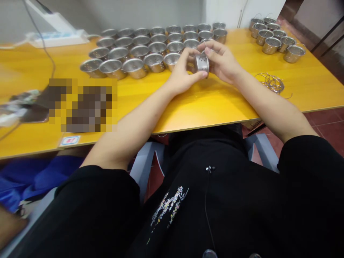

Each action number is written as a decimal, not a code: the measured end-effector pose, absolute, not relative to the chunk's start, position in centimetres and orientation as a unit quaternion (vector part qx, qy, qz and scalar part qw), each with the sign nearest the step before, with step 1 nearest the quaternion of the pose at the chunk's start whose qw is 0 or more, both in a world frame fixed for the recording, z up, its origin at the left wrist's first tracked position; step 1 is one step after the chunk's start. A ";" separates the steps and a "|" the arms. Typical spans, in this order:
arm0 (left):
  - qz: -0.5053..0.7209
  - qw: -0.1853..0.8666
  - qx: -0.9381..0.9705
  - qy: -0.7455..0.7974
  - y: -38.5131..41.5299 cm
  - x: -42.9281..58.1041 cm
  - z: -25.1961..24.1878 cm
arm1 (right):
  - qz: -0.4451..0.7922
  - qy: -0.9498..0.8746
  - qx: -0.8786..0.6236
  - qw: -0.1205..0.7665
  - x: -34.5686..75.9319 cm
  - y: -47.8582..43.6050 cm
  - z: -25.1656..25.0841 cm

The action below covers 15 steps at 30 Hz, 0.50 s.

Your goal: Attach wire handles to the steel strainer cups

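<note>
Both my hands hold one small perforated steel cup (202, 63) above the yellow table (215, 104). My left hand (182, 70) grips its left side with fingers curled round it. My right hand (221, 59) pinches the cup's top and right side, where a thin wire loop (204, 43) rises from the rim. Just behind the hands, several rows of the same steel cups (139, 53) stand on the table.
A second group of cups with wire handles (276, 39) stands at the far right. A pile of loose wire rings (271, 83) lies right of my right forearm. A white power strip (57, 36) and a blurred patch (83, 104) lie at the left.
</note>
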State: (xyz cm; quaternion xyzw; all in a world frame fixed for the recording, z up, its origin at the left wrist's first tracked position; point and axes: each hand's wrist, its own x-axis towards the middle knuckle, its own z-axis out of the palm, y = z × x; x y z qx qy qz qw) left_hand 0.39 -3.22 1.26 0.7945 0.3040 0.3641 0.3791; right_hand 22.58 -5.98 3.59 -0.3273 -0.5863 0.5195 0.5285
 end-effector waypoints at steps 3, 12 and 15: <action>0.396 0.367 0.778 0.319 -3.5 0.5 1.5 | 0.524 -0.578 -0.339 0.526 22.7 -5.7 3.5; 0.373 0.349 0.793 0.332 -4.5 0.3 2.7 | 0.511 -0.570 -0.372 0.525 22.6 -4.9 3.5; 0.389 0.331 0.788 0.344 -4.7 0.2 2.8 | 0.497 -0.599 -0.375 0.504 22.6 -4.8 3.5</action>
